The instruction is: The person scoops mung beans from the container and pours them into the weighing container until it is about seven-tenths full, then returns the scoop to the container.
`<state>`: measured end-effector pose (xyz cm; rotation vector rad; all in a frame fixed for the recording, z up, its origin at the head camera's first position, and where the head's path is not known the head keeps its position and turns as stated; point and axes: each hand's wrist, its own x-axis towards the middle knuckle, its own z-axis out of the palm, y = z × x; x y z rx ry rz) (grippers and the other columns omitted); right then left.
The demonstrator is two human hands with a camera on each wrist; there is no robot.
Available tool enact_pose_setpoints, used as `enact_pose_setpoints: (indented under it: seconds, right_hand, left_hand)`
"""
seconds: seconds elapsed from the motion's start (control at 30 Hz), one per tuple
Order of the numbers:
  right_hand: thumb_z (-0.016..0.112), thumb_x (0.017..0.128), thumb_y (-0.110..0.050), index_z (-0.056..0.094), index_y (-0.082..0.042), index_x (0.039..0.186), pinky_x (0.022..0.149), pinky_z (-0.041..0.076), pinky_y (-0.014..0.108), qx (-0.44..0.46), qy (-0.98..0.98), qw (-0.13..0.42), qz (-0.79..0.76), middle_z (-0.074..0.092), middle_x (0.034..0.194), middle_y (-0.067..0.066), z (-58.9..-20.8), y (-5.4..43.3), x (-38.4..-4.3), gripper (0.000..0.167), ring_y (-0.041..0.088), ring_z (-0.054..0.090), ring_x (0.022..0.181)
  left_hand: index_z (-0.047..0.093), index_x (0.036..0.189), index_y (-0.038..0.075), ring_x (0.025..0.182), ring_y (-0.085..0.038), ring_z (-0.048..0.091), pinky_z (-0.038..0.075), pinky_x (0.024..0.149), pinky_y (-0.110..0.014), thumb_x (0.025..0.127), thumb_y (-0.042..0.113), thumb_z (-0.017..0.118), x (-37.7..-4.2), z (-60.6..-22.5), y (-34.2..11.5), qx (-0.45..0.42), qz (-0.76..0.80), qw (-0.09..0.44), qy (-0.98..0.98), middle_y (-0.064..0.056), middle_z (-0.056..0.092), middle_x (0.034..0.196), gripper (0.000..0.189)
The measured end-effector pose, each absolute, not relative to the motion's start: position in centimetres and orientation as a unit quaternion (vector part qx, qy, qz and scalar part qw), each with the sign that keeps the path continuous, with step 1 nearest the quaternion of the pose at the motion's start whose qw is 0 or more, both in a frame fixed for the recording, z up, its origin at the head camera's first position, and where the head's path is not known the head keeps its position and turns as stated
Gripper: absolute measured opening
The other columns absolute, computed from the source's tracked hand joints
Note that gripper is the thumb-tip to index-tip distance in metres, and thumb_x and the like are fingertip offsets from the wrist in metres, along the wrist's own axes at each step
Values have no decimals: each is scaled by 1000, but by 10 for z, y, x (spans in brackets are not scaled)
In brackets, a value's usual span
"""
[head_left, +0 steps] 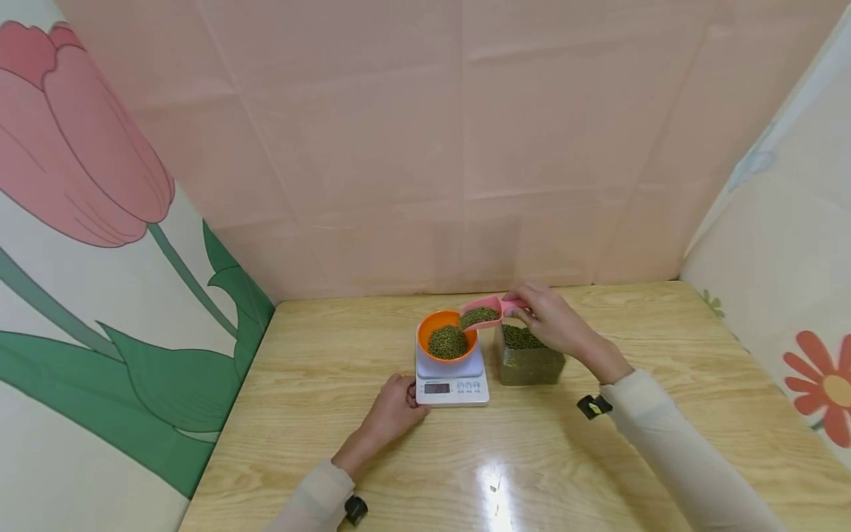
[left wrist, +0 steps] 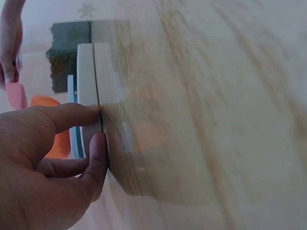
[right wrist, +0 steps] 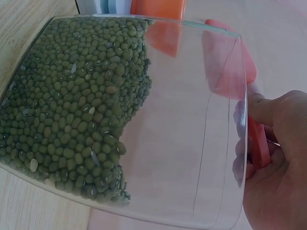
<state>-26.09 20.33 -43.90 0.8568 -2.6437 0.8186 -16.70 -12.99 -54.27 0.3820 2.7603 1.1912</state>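
My right hand (head_left: 549, 318) grips the handle of a pink scoop (head_left: 493, 301) loaded with mung beans (head_left: 479, 317). The scoop's mouth tilts over the right rim of an orange bowl (head_left: 425, 334), which holds a heap of the same beans. Under the bowl is a white kitchen scale (head_left: 455, 399); its display is too small to read. With thumb and curled fingers, my left hand (head_left: 394, 411) holds the scale's front left corner. A clear square container (right wrist: 168, 143), partly filled with mung beans (right wrist: 72, 105), stands right of the scale, below my right hand.
The scale and container rest on a wooden table (head_left: 319, 355). A pink sheet (head_left: 399, 148) hangs behind its back edge. Flower-printed panels flank it on the left (head_left: 179, 325) and right (head_left: 764, 281). Small black devices hang at both sleeve cuffs.
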Motion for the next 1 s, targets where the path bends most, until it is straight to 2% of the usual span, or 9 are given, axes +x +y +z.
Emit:
enact_pose_setpoints:
  seconds: [0.3,0.53,1.0]
  right_hand:
    - [72,101,-10,72,-2,117,88,58,49,297,-907,112,277,72,110,11,-437,200,-261,18,29,69,103]
    - [71,102,-12,72,-1,118,94,57,51,300,-910,106,264,72,113,13,-436,197,-261,19,31,68,107]
    - [71,101,-11,72,-1,118,96,57,52,315,-910,112,245,72,114,13,-434,194,-263,20,32,68,108]
  left_hand:
    - [69,121,-3,88,-15,49,44,68,-20,87,8,84,-166,-542,-129,124,393,59,909,-9,56,98,39]
    - [70,118,-3,88,-15,48,43,67,-19,87,7,83,-166,-542,-129,125,396,59,908,-7,55,96,35]
    - [71,118,-2,88,-15,47,42,67,-20,88,6,82,-167,-543,-129,130,393,55,909,-7,56,95,34]
